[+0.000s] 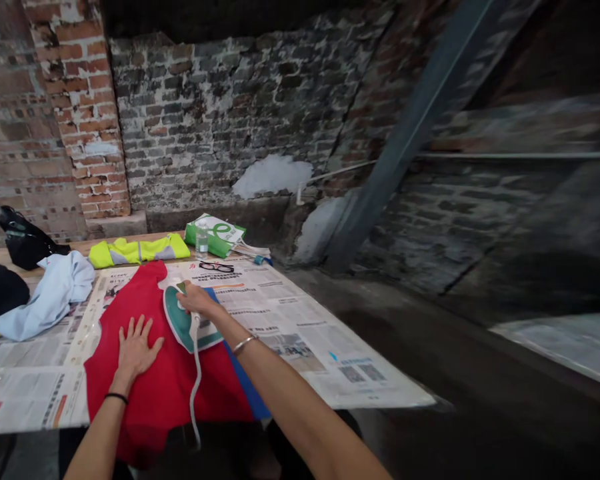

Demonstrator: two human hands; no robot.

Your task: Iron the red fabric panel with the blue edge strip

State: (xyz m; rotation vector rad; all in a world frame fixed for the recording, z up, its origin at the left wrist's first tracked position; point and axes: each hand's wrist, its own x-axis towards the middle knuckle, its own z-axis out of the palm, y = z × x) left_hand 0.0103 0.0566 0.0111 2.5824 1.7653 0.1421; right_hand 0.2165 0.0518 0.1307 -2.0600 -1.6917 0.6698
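Observation:
My left hand (135, 347) lies flat with its fingers spread on a red cloth garment (155, 393), pressing it against the newspaper-covered table. My right hand (197, 299) grips the handle of a teal and white steam iron (184, 327), whose soleplate rests on the red fabric. A white cord (195, 393) hangs from the iron's rear toward the table's near edge. A strip of blue fabric (247, 380) shows along the garment's right side, partly under the iron.
Spread newspaper (285, 327) covers the wooden table (80, 247). Beyond it lie black glasses (216, 267), a water bottle (202, 240), a green bag (215, 235), a yellow hi-vis vest (140, 250), pale blue cloth (50, 297) and a black bag (25, 239). Brick walls and a steel beam stand behind.

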